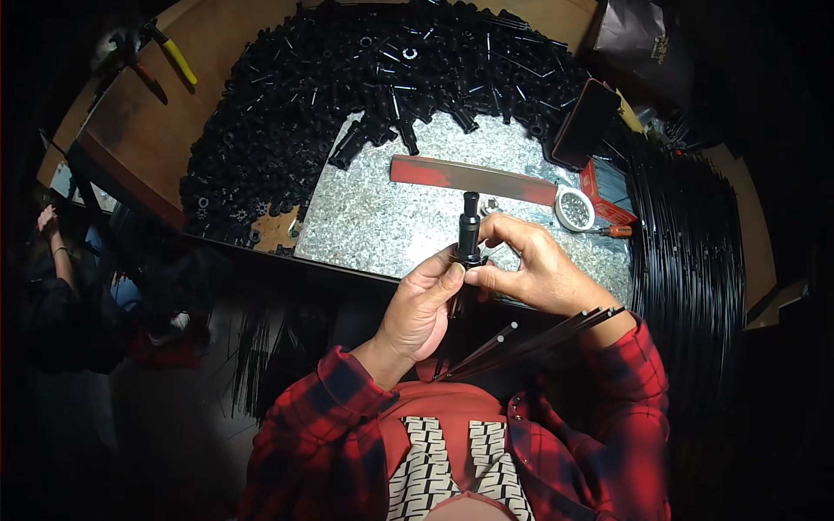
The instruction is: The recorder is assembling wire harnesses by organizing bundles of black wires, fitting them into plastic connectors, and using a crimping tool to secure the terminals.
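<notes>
The fingers [453,276] of the left hand [415,314] were pinched around the near end of a black tube [469,229]. The tube was long and thin, and it pointed from near to far, with its skinny end at the far side. I could not tell how much it tipped up. It was just in front of the body, by the near edge of the desk [369,221]. The right hand [556,276] was on the right side of the tube, with its finger and thumb bent in toward it. The thumb was close to the near end, but I could not tell if it was squeezing anything. Both hands were very close to the tube, and the left one had the hold. A red bar [473,177] lay farther away, sideways to the tube.
</notes>
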`<state>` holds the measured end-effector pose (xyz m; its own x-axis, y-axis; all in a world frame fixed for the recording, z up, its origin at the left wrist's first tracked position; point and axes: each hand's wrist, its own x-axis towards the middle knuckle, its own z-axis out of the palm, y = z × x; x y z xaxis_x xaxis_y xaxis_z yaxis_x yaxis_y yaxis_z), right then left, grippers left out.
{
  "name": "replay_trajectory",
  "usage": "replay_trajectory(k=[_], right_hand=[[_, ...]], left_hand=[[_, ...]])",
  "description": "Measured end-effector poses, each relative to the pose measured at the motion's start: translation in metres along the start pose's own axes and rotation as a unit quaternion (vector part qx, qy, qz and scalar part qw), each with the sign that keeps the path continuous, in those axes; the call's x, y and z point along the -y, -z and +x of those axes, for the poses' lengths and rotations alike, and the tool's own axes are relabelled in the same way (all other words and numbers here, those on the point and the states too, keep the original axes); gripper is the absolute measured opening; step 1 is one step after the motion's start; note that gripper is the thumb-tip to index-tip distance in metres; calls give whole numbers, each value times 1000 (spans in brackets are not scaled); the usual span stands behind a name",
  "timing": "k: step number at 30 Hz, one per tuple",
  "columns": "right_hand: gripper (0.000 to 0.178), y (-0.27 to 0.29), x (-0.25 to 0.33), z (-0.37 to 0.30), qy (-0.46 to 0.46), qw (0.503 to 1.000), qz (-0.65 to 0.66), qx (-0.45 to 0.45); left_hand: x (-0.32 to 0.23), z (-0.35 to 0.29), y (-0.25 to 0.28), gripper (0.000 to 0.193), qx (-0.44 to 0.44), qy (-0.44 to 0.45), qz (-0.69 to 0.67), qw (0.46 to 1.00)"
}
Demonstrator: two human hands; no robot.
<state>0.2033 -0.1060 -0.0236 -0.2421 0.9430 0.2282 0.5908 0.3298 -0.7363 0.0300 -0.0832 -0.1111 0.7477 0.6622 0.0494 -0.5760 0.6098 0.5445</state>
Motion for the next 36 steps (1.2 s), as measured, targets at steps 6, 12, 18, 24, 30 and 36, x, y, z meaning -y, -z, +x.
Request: replay_trajectory(k=[6, 12, 18, 24, 30, 36], right_hand=[[25, 3, 9, 1, -96, 993, 55, 31], [21, -3, 12, 6, -178, 976, 121, 37], [23, -13, 5, 4, -160, 975, 151, 3], [43, -38, -13, -15, -213, 946, 241, -50], [33, -65, -31, -38, -276, 901, 329, -59], [22, -66, -15, -40, -230, 910, 342, -37]], left_hand=[[2, 1, -5, 32, -14, -26, 54, 998], [4, -2, -3, 33, -47, -40, 104, 993], [-2, -1, -3, 34, -65, -38, 108, 991], [-9, -6, -4, 36, -37, -33, 94, 994], [-8, -5, -7, 35, -80, -93, 185, 975], [-16, -12, -8, 35, -31, -21, 77, 996]])
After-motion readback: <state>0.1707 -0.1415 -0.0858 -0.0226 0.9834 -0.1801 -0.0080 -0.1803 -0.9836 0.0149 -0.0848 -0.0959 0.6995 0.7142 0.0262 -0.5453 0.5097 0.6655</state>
